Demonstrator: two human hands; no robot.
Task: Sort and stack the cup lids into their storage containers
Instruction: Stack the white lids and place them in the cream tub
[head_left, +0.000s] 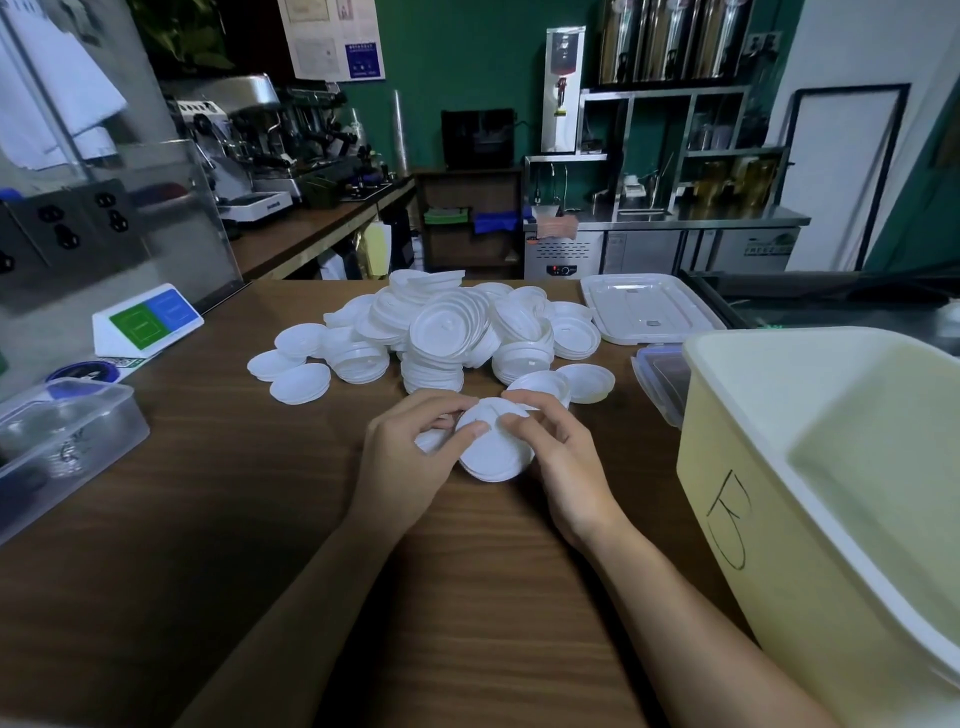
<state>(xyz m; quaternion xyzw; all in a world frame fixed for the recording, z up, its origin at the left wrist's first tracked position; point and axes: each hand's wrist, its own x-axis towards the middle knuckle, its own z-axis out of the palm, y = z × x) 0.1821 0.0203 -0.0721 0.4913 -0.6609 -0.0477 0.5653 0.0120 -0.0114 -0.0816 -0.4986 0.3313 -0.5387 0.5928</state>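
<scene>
Grip: left hand (410, 462) and right hand (566, 467) pinch a small lid stack (491, 454).
Place: at the counter (260, 493), near the lid pile (447, 327).
Advice: square the rims before nesting more.

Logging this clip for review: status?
Left hand, right hand both grip stack of round white plastic cup lids. Loose lid pile behind, unsorted. Pale yellow plastic bin right, nothing blocking.

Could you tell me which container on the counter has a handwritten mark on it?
The large pale yellow bin on the right, marked in black on its side; the clear box on the left shows none.
</scene>
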